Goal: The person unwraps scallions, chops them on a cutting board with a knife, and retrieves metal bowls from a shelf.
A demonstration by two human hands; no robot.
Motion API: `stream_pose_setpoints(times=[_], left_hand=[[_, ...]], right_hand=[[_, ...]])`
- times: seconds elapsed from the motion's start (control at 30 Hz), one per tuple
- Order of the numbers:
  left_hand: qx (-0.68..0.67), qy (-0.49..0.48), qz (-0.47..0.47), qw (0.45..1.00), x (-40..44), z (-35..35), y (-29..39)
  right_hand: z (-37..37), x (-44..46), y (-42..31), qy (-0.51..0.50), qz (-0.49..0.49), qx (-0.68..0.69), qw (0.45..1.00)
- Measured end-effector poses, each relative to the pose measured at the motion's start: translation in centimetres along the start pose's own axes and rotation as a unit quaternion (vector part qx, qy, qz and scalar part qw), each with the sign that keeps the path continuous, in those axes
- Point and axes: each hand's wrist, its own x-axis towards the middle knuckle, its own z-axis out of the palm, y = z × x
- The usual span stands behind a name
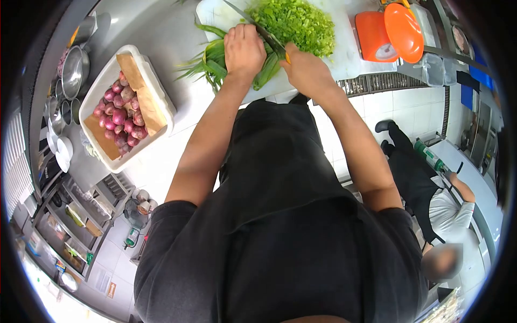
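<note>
The right hand [309, 74] has its grip closed around the yellow handle of the knife [262, 33]. The blade points to the top of the frame, just right of the left hand [245, 49]; any contact between blade and fingers cannot be determined. The left hand lies over the greens [215, 60], fingers together and bent. How far its grip wraps the stalks cannot be told.

The greens lie at the upper centre of the frame on the board [344, 67], loose leaves spreading past its left edge. Handling, as judged: light, limp, slippery if moist, easily bruised. Hold the bundle from above near the cut end, with fingertips curled back. The knife should be stiff; hold it by the handle only.

The cut greens [296, 24] form a loose heap right of the blade. They should scatter readily; gather them with a cupped palm.

The scale [371, 37], orange with a round pan, stands at the upper right. On the left, the bin [88, 119] holds onions [119, 114] and brown paper [132, 70]. Metal bowls [75, 72] occupy the upper left of the desk [167, 24]. Another person [414, 177] is at the right.
</note>
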Motion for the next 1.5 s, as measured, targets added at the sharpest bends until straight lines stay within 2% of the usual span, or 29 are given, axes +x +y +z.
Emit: stream_pose_setpoints(times=[0.1,0.17,0.27,0.3,0.33,0.37,0.4,0.43,0.5,0.53,0.6,0.73,0.93,1.5], left_hand=[[-0.005,0.016,-0.014,1.000,-0.6,0.0,0.2],[-0.010,0.044,-0.014,0.999,-0.5,0.1,0.3],[0.011,-0.037,-0.017,0.999,-0.4,-0.2,0.1],[0.007,-0.017,0.012,1.000,-0.6,-0.1,-0.1],[0.016,-0.021,0.001,1.000,-0.4,-0.2,0.3],[0.027,-0.042,-0.001,0.999,-0.2,-0.4,0.4],[0.016,-0.004,0.024,1.000,-0.4,0.3,0.0],[0.022,-0.052,0.009,0.998,-0.4,0.2,-0.1],[-0.004,0.021,0.065,0.998,-1.0,0.7,-0.7],[0.004,-0.008,0.034,0.999,-0.9,0.2,-0.2],[0.015,-0.004,0.015,1.000,-1.2,0.4,-0.3],[0.003,0.027,0.031,0.999,-1.2,-0.7,0.4],[-0.001,0.034,0.022,0.999,-1.1,-0.9,0.5],[-0.018,0.044,0.031,0.998,-1.3,-1.1,0.3]], right_hand=[[-3.6,-4.2,-2.2,-0.055,0.060,-0.007,0.997],[-2.0,-5.3,-1.5,-0.064,0.066,0.002,0.996],[4.0,-3.9,1.8,-0.033,0.071,0.019,0.997],[4.2,-2.8,1.3,-0.040,0.062,0.033,0.997],[3.9,-1.8,1.0,-0.066,0.064,0.018,0.996],[3.8,-0.8,0.5,-0.045,0.073,0.026,0.996],[3.6,0.0,0.2,-0.050,0.073,0.027,0.996],[4.6,0.4,0.8,-0.019,0.064,0.048,0.997],[4.4,0.5,0.6,-0.029,0.085,0.063,0.994],[5.4,0.8,1.1,-0.006,0.078,0.078,0.994],[5.9,0.6,0.9,0.023,0.067,0.073,0.995],[5.2,-0.4,0.1,0.046,0.053,0.031,0.997],[6.3,-0.2,0.6,0.094,0.034,0.050,0.994],[5.2,-0.9,-0.3,0.072,0.043,0.037,0.996]])
